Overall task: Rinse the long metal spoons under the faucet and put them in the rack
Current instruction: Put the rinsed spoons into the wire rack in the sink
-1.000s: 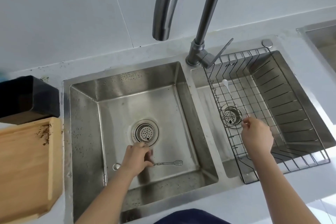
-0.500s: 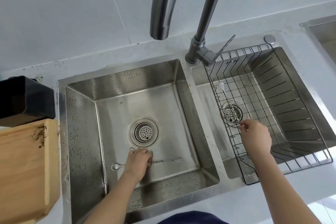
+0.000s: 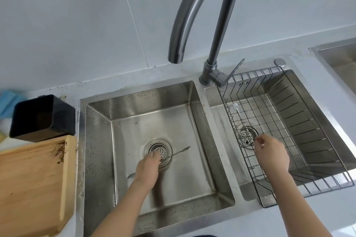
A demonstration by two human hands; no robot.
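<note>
My left hand [image 3: 147,168] is closed around the middle of a long metal spoon [image 3: 181,150] low in the left basin [image 3: 200,136]. The spoon is tilted, with one end up to the right of the drain [image 3: 158,150] and the other end showing left of my wrist. A second long spoon [image 3: 235,106] lies on the wire rack [image 3: 308,183] in the right basin, bowl towards the back. My right hand [image 3: 270,153] pinches the near end of its handle. The faucet spout [image 3: 175,57] hangs over the left basin and no water shows.
A black container [image 3: 42,117] and a wooden cutting board [image 3: 32,184] sit on the counter left of the sink. A blue cloth [image 3: 7,102] lies behind them. The faucet lever [image 3: 234,72] juts towards the rack. Another steel basin [image 3: 339,59] is at far right.
My left hand has picked the spoon up off the basin floor, tilted it and moved it towards the drain. My right hand has stayed at the spoon handle in the rack.
</note>
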